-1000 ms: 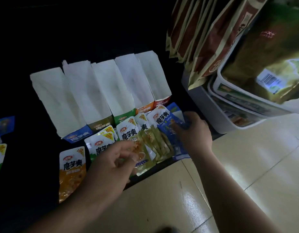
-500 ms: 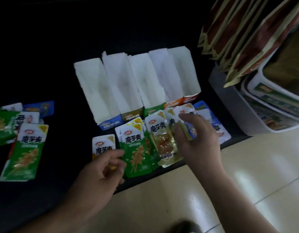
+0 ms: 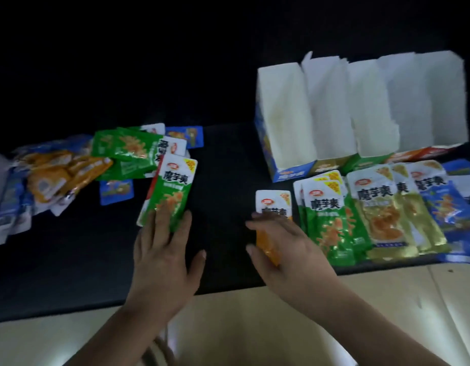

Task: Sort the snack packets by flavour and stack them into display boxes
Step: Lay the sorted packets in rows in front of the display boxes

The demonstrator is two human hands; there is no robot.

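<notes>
A row of display boxes [image 3: 284, 117] with white insides stands at the back right on a black table [image 3: 223, 165]. In front of them lie packets in groups: green packets [image 3: 331, 223], olive-yellow packets [image 3: 384, 215] and blue packets [image 3: 450, 207]. An orange packet [image 3: 273, 204] lies left of the green ones, and my right hand [image 3: 289, 249] rests on its lower half with fingers stretched out. My left hand [image 3: 165, 254] lies flat, its fingertips touching the bottom of a single green packet [image 3: 173, 191] to the left.
An unsorted heap of orange [image 3: 57, 173], green [image 3: 123, 149] and blue [image 3: 117, 191] packets covers the table's left side. The table's front edge runs just below my wrists. Beige floor tiles [image 3: 255, 326] lie beneath it.
The view has swung left, so the boxes now sit at the right. My left hand has moved from the orange packet to the green packet on the left. My right hand has come down onto the orange packet.
</notes>
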